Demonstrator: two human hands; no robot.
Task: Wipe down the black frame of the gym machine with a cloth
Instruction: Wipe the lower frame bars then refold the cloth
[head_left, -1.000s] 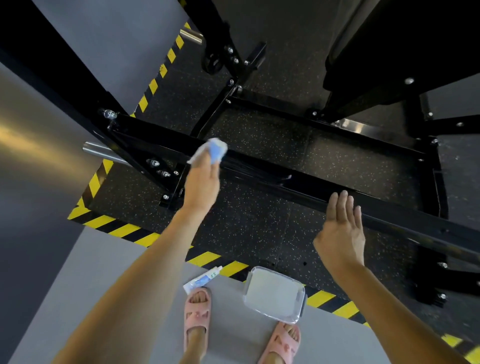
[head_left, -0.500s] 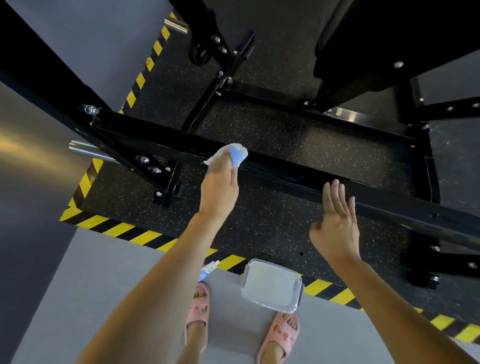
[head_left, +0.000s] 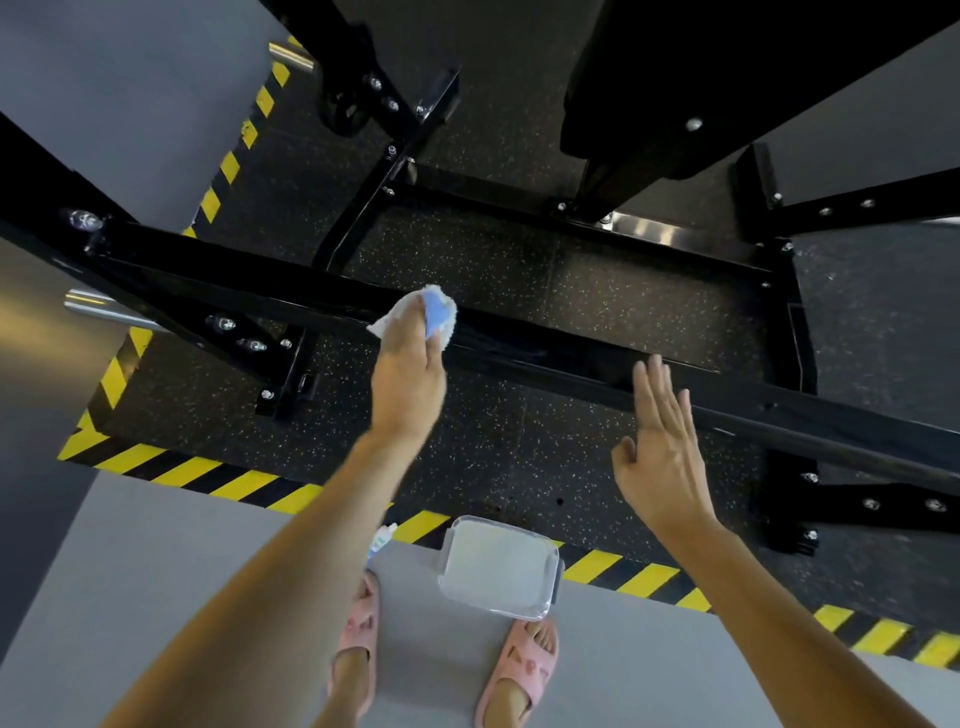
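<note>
The black frame (head_left: 545, 358) of the gym machine runs as a glossy bar from upper left to lower right, bolted to further black beams behind it. My left hand (head_left: 408, 379) grips a blue and white cloth (head_left: 434, 312) and presses it on the top of this bar, left of its middle. My right hand (head_left: 662, 447) is further right along the same bar, its fingers straight and together with the tips at the bar's near edge; it holds nothing.
A clear plastic tray (head_left: 498, 566) lies on the grey floor by my feet in pink slippers (head_left: 519, 670). A small tube (head_left: 382, 540) lies beside it. Yellow and black hazard tape (head_left: 171, 467) borders the speckled rubber mat. A chrome bar (head_left: 98, 306) sticks out left.
My left hand has slid the cloth to the right along the bar. My right hand has stayed near the bar's edge, now slightly lifted back from it.
</note>
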